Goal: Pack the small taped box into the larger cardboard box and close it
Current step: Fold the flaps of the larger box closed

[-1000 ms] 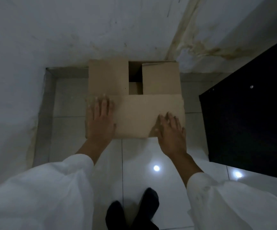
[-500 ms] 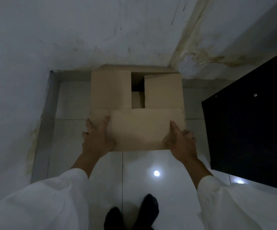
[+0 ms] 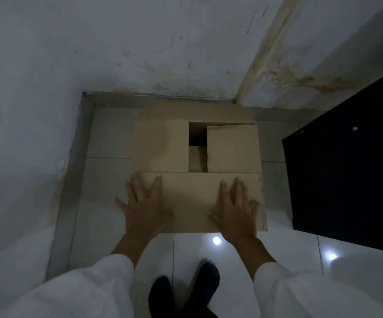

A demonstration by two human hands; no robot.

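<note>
The larger cardboard box stands on the white tiled floor against the wall. Its left and right side flaps are folded in, with a narrow gap between them. Through that gap shows a patch of the small box inside. The near flap lies folded down over the front. My left hand rests flat on the near flap's left end, fingers spread. My right hand rests flat on its right end, fingers spread. The far flap stands up at the back against the wall.
A stained white wall runs behind and to the left of the box. A large black panel stands close on the right. My dark-socked feet are on the floor just in front of the box.
Both hands went from gripping the near flap's edge at its corners to lying flat on top of it, pressing it down. The view shifted slightly.
</note>
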